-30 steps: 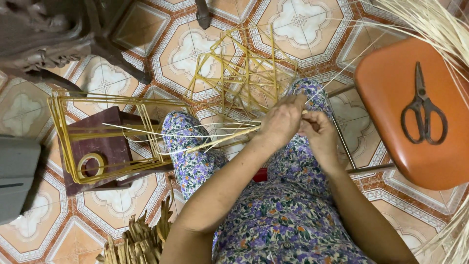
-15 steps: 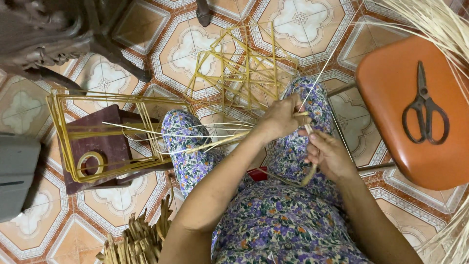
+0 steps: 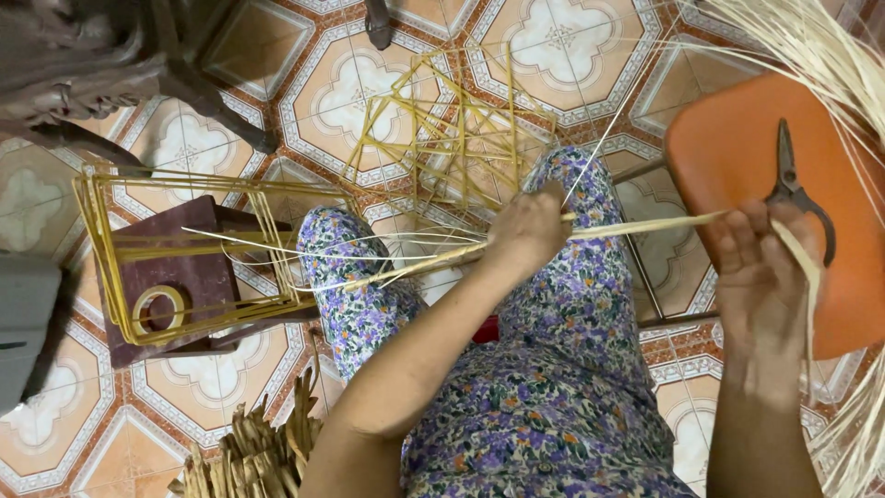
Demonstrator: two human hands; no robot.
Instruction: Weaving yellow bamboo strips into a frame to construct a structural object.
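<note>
Left hand (image 3: 530,231) closed around a bundle of pale straw strands (image 3: 415,263), above the floral-clad knees. Right hand (image 3: 761,277) far out to the right, fingers pinched on a single flat straw strip (image 3: 645,224) stretched taut between both hands. Just beyond the right hand, dark scissors (image 3: 793,189) lying on an orange stool seat (image 3: 728,148). Loose pale straw (image 3: 820,55) fanned along the right edge. On the tiled floor (image 3: 572,65), a heap of yellow stick frames (image 3: 452,138) far centre; more frames (image 3: 184,249) left, draped over a small dark-red stool (image 3: 171,272) bearing a tape roll (image 3: 159,309).
</note>
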